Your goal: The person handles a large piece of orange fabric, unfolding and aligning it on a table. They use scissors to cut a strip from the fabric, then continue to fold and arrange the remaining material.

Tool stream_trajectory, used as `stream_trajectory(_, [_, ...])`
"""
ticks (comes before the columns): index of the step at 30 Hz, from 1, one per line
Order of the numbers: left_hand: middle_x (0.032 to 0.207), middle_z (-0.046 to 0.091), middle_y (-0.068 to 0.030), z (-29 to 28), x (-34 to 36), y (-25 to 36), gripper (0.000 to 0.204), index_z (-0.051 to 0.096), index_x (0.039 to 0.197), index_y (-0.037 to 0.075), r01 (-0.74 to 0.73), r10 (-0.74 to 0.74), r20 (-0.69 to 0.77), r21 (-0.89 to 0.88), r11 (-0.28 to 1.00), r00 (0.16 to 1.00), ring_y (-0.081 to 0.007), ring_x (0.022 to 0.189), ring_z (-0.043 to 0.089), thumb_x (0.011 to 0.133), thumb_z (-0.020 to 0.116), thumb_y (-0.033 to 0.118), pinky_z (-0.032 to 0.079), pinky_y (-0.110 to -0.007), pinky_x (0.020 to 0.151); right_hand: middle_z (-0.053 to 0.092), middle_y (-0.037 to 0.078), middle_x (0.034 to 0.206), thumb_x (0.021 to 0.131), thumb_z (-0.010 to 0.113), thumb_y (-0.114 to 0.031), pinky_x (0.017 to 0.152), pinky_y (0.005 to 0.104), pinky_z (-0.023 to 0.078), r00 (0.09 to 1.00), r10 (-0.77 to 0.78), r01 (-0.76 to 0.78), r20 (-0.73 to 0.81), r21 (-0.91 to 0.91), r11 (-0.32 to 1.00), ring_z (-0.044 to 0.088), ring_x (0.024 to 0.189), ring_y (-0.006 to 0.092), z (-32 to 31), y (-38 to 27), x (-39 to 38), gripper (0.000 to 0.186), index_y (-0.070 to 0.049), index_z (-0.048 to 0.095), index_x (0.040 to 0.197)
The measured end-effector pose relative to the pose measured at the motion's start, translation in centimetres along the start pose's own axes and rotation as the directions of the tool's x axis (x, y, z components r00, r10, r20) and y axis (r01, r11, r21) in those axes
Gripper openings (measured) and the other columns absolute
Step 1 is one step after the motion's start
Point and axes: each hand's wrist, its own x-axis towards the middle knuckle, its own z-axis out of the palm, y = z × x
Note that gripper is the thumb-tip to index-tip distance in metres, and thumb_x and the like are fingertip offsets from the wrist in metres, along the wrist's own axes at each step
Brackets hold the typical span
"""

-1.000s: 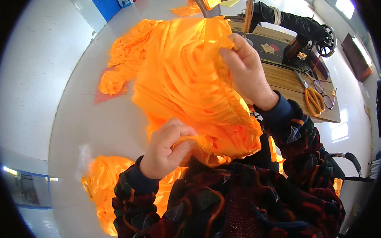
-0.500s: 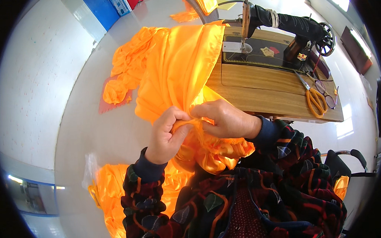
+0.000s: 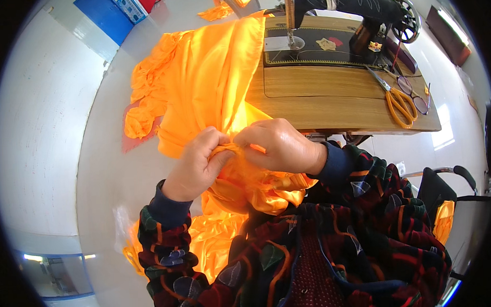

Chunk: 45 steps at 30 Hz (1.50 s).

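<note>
A large piece of shiny orange fabric (image 3: 210, 73) hangs over the left end of the wooden sewing table and runs down to my lap. My left hand (image 3: 197, 160) pinches a gathered edge of it between thumb and fingers. Close beside it, my right hand (image 3: 277, 147) is closed on the same fabric, its fingertips partly hidden by the cloth. Bunched folds hang below both hands. Beyond them stands a black sewing machine (image 3: 359, 9) with its needle plate bare of cloth.
Orange-handled scissors (image 3: 399, 107) and eyeglasses (image 3: 414, 93) lie on the table's (image 3: 319, 91) right side. More orange cloth (image 3: 219, 244) lies on the floor at left. A black chair (image 3: 439, 190) stands at right, and a blue box (image 3: 104, 17) far left.
My view has shifted, so the table and machine sit higher and further left. Both hands keep their hold on the fabric, with little movement between them.
</note>
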Motion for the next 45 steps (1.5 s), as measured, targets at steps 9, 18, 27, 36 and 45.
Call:
stream_trajectory(9, [0.088,0.048,-0.0022,-1.1,-0.1,0.6,0.006,0.052,0.098,0.001,-0.049,0.029,-0.34,-0.051,0.997,0.94,-0.0102,0.08,0.046,0.093,0.056,0.002,0.04,-0.022,0.071,0.066,0.011,0.085,0.08,0.062,0.001,0.069,0.0332,0.052,0.955,0.114,-0.084,-0.274,0.119,0.989,0.065,0.078,0.0289,-2.4,0.1,-5.8,0.011,-0.002,0.062,0.09])
stream_trajectory(18, [0.094,0.058,-0.0024,-6.2,3.2,9.5,0.012,0.053,0.104,0.002,-0.192,0.157,-0.514,-0.015,0.981,0.843,-0.007,0.085,0.054,0.098,0.052,0.012,0.043,-0.019,0.079,0.062,0.016,0.105,0.079,0.068,-0.009,0.08,0.0384,0.051,0.98,0.069,-0.085,-0.189,-0.077,0.993,0.061,0.096,0.0328,-1.1,-2.3,-9.7,0.032,-0.001,0.059,0.109])
stream_trajectory(27, [0.107,0.065,-0.0091,-9.1,3.2,20.4,0.029,0.054,0.116,0.002,-0.317,0.348,-0.498,0.149,0.937,0.794,-0.0185,0.1,0.065,0.099,0.051,0.025,0.053,-0.028,0.087,0.062,0.011,0.092,0.083,0.06,-0.019,0.068,0.0407,0.051,0.989,0.059,-0.125,-0.133,-0.566,0.815,0.063,0.084,0.0297,-7.8,-2.9,-6.4,0.017,-0.006,0.06,0.094])
stream_trajectory(36, [0.103,0.064,-0.0064,-7.4,2.8,20.9,0.025,0.054,0.114,0.003,-0.326,0.307,-0.471,0.044,0.944,0.827,-0.0152,0.096,0.064,0.1,0.05,0.023,0.051,-0.026,0.087,0.066,0.013,0.088,0.082,0.061,-0.01,0.068,0.0337,0.051,0.961,-0.265,0.27,0.076,-0.063,0.961,0.065,0.082,0.026,-3.9,-1.4,-0.6,0.011,-0.001,0.065,0.088])
stream_trajectory(45, [0.104,0.063,-0.0071,-11.8,-1.1,17.5,0.023,0.054,0.112,0.001,-0.21,0.111,-0.563,-0.115,0.971,0.819,-0.0167,0.098,0.063,0.101,0.047,0.02,0.052,-0.028,0.087,0.067,0.015,0.09,0.088,0.062,-0.008,0.071,0.0322,0.051,0.969,0.116,-0.022,-0.219,0.392,0.92,0.065,0.08,0.025,-7.7,-1.1,-7.6,0.015,0.001,0.064,0.1])
